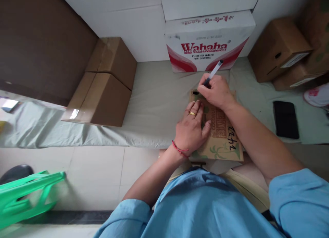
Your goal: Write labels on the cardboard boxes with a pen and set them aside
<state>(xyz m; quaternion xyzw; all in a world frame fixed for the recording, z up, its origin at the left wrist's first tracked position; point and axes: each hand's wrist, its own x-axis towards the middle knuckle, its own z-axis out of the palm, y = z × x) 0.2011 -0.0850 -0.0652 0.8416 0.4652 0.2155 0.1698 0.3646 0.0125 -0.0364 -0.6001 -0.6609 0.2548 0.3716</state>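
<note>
- Pinching a pen [214, 71]: right grip [218, 90], over the far end of a printed cardboard [219, 133]; pen tip hidden by the hand.
- Left grip [191, 125] spread, palm down on the cardboard's left part.
- Cardboard lies across the near edge of the surface [154, 94], slightly overhanging; black handwritten digits [232, 138] at its right side.
- Dark flat rectangular object [286, 120] farther right, by the near edge.
- Wahaha carton [205, 48] at far edge; brown boxes [282, 48] at far right corner.
</note>
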